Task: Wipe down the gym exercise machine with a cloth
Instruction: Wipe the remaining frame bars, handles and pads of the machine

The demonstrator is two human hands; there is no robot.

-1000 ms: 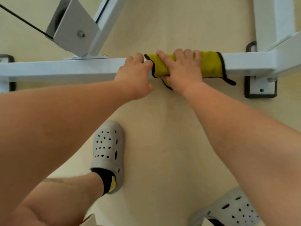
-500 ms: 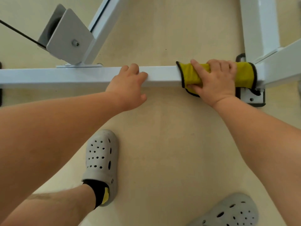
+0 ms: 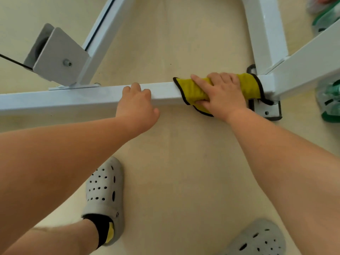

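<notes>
**A:** Where is your cloth against the white base bar (image 3: 82,97)?

**B:** Your yellow cloth (image 3: 193,89), edged in black, is wrapped over the top and near face of that bar. Its long axis follows the bar, running left to right with a slight rise toward the right. Its right end sits against the frame joint (image 3: 270,85), where the bar meets the upright post (image 3: 266,34) and the slanted beam (image 3: 309,59). A small flap hangs below the bar under your palm.

**A:** And your right hand?

**B:** Your right hand (image 3: 223,95) lies flat on the cloth, its fingers (image 3: 199,80) close together and curled over the far edge of the bar, thumb tucked on the near face, clamping the cloth to the metal.

**A:** Your left?

**B:** Your left hand (image 3: 137,107) rests on bare bar, just left of the cloth and not touching it. Its fingers bend loosely over the top edge, holding only the bar, with the thumb out to the side.

**A:** What else sits along the bar?

**B:** Left of your left hand, a grey pulley bracket (image 3: 57,56) stands on a mounting plate on the bar, with a black cable (image 3: 11,60) leading off to the left. A second white beam (image 3: 103,32) slants up behind it. Below the joint, a black-rimmed foot plate (image 3: 270,112) lies on the beige floor (image 3: 184,162). Your grey clogs (image 3: 104,190) stand on the floor on your side of the bar.
</notes>
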